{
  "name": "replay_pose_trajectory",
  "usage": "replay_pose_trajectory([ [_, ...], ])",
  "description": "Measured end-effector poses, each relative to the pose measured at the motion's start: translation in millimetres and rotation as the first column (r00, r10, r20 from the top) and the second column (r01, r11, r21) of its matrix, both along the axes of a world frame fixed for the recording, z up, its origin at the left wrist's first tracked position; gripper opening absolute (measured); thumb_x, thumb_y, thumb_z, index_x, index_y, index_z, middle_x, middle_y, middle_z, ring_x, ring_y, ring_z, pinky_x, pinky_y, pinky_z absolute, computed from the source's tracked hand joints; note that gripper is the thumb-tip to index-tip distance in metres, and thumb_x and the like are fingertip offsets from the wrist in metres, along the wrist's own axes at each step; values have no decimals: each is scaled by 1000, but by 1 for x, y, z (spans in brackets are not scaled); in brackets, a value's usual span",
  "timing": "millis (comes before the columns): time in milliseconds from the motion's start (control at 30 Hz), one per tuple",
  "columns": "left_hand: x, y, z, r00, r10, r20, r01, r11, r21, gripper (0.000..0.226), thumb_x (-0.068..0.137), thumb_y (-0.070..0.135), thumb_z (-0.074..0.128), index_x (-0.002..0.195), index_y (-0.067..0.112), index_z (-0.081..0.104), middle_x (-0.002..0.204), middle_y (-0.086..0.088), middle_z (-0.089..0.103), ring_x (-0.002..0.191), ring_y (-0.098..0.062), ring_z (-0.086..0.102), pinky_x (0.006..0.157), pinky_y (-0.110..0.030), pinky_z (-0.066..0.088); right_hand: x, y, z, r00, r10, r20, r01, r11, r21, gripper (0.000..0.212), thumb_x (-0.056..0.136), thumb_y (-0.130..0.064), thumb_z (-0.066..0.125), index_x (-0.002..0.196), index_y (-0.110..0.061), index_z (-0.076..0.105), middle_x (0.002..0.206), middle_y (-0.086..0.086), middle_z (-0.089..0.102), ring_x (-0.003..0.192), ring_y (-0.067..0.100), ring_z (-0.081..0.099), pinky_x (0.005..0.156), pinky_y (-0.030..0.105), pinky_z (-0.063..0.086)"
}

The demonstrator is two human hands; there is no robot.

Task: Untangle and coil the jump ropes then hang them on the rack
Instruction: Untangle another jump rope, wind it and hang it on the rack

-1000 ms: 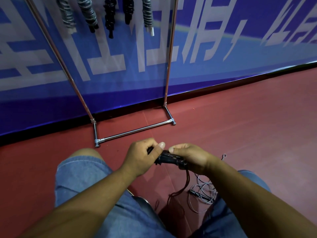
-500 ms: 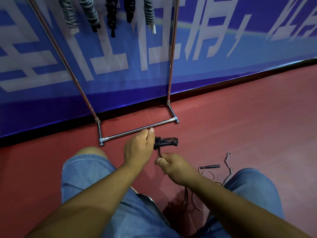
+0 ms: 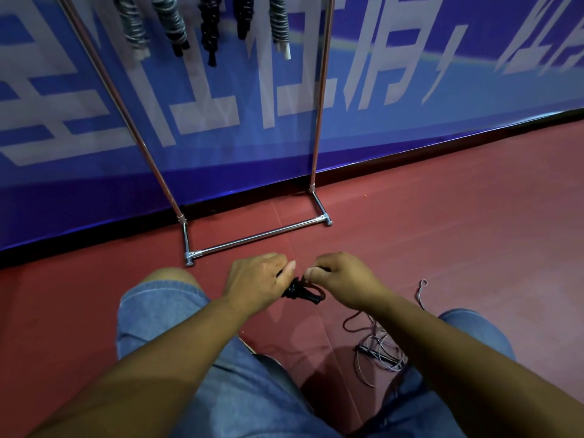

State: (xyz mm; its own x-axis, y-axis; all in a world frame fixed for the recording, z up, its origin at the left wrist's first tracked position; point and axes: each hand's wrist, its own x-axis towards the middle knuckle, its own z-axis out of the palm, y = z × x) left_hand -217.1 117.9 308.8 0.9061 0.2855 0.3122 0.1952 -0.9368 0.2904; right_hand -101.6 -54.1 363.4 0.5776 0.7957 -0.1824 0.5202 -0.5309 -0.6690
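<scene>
**Black rope held in both hands, low in front of the rack**

Obs. 1: Person seated, knees apart, in blue denim shorts [image 3: 151,311]. Both forearms reach forward over the red floor [image 3: 458,216].

Obs. 2: The black jump rope [image 3: 303,294] is a small dark bundle held between the two hands, above the floor and just short of the rack's front base bar. Part of it is hidden behind the fingers, so I cannot tell how many turns are wound on.

Obs. 3: The left hand [image 3: 252,284] has its fingers curled round the left end of the bundle, with the thumb lying along the top and pointing right. The right hand [image 3: 346,278] has its fingers bent under and its thumb pressed down, pinching the bundle's right end. The thumb tips sit close together, nearly touching.

Obs. 4: The chrome rack [image 3: 259,237] stands against a blue banner [image 3: 410,90] with large white characters. Five coiled ropes [image 3: 172,25] hang side by side at the top edge of view, some grey-and-white and some black.

Obs. 5: Loose ropes [image 3: 380,350] lie tangled on the floor beside the right knee. They are pale cords, with one dark cord running up towards the right wrist. I cannot tell whether that cord joins the held bundle.
</scene>
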Motion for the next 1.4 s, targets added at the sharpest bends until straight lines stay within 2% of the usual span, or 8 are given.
replay_pose_trajectory([
  [67,0,-5,4,998,-23,57,26,999,-37,41,100,50,35,67,26,36,61,10,39,53,-18,48,48,-28,31,2,-2,-5,993,-51,-105,57,997,53,33,97,-36,62,79,-10,68,71,3,63,65,21,55,62,38,44],
  [200,4,-7,8,990,-46,136,63,990,-122,40,102,48,40,68,26,39,61,10,43,55,-16,49,48,-35,42,-1,-5,-4,915,-140,-378,205,969,137,27,99,-27,64,75,-15,67,63,-14,60,59,-1,53,61,19,42],
  [467,5,-2,10,976,-112,189,137,983,-124,44,105,48,41,70,23,54,66,9,51,59,-14,51,49,-38,44,3,-3,-9,732,-165,-661,315,942,114,16,99,-21,65,84,-13,64,62,-2,58,51,10,50,51,22,42],
  [800,6,-8,4,983,-143,117,124,980,154,38,105,45,36,89,26,65,78,7,58,59,-19,60,46,-31,40,2,1,-23,767,-265,-584,404,907,119,13,95,-11,69,82,-8,68,68,2,64,58,10,57,55,25,49],
  [1000,6,-15,1,993,-109,-43,112,990,88,47,105,50,27,102,24,66,95,4,58,62,-23,62,47,-32,39,4,1,-31,866,-300,-400,371,922,111,16,92,-17,73,77,-12,69,63,-4,62,54,7,52,53,23,44],
  [1133,12,-12,13,931,-161,-326,122,983,-136,43,106,55,23,117,31,58,105,11,60,93,-17,63,73,-37,50,6,-4,-31,873,-294,-390,362,925,114,14,91,-19,74,79,-12,71,64,-3,64,54,6,54,52,22,45],
  [1300,11,-3,25,878,-280,-388,208,954,-217,68,90,84,21,131,42,55,114,19,63,101,-5,60,82,-35,51,12,-4,-20,885,-242,-398,317,939,135,14,91,-16,74,78,-13,72,57,-8,64,49,2,54,50,20,44],
  [1400,14,-3,32,861,-307,-406,213,942,-261,59,89,84,33,122,42,59,105,18,63,94,-5,61,80,-34,51,16,-7,-15,876,-193,-443,276,952,131,16,92,-19,73,78,-12,73,61,0,64,54,11,54,51,25,43],
])
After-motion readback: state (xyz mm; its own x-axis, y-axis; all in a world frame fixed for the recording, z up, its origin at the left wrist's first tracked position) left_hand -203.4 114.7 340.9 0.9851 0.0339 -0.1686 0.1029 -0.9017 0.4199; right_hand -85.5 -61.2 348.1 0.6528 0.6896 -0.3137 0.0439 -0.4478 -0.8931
